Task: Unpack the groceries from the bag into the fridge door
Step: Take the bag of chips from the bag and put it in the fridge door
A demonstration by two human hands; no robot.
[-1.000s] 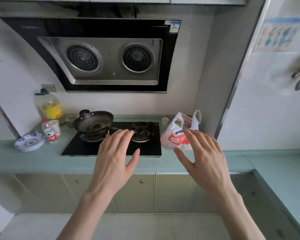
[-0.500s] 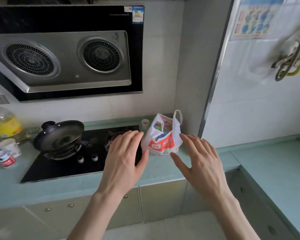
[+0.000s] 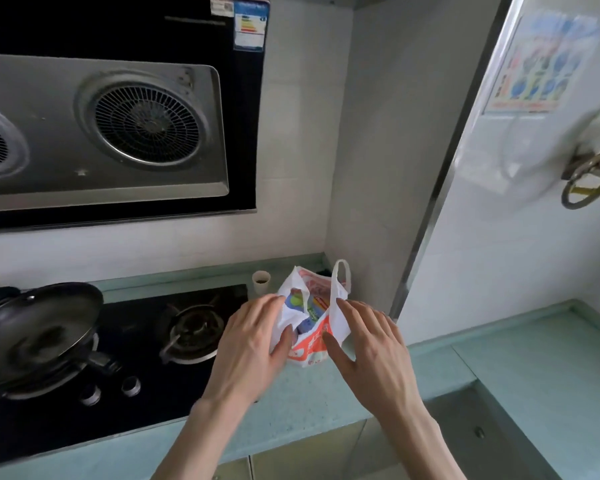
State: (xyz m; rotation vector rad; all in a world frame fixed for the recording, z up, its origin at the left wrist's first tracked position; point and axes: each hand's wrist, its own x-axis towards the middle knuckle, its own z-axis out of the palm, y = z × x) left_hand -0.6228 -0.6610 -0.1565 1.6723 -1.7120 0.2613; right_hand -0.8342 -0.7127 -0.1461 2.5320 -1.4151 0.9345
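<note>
A white and red plastic bag (image 3: 310,349) stands on the teal counter (image 3: 329,393), in the corner beside the hob. Colourful packets (image 3: 300,303) show through its open top. My left hand (image 3: 248,351) pinches the bag's left flap between thumb and fingers. On the other side my right hand (image 3: 371,355) has the right handle strip between its thumb and forefinger. The white fridge (image 3: 499,244), with a silver edge and a poster on it, rises just right of the bag.
A black gas hob (image 3: 146,344) carries a dark pan (image 3: 39,327) at the left. A small cup (image 3: 261,281) stands behind the bag. The range hood (image 3: 118,119) hangs above. Metal hooks (image 3: 582,181) stick out from the fridge at the right.
Both hands have moved forward from open air onto the bag and taken hold of its two sides. The view has come closer and turned right.
</note>
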